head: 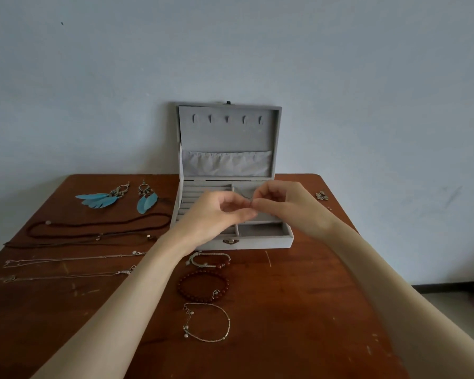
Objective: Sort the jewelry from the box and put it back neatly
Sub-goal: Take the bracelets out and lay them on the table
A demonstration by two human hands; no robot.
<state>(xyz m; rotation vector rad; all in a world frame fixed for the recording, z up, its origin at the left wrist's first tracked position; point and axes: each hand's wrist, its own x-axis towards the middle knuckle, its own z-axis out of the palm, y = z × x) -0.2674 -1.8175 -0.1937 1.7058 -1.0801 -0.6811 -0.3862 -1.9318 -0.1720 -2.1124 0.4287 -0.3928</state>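
Observation:
A grey velvet jewelry box (263, 240) stands open at the back of the wooden table (312, 296), lid upright against the wall. My left hand (216, 214) and my right hand (282, 206) meet above the box, fingertips pinched together on something tiny that I cannot make out. Two blue feather earrings (121, 199) lie at the left. Below them lie dark cord necklaces (93, 231) and thin silver chains (71, 266). In front of the box lie a silver-and-red bracelet (208, 259), a red bead bracelet (203, 287) and a silver chain bracelet (207, 322).
A few small metal studs (321, 196) lie at the table's back right. The wall stands right behind the box. The table's right edge drops to a tiled floor (454, 305).

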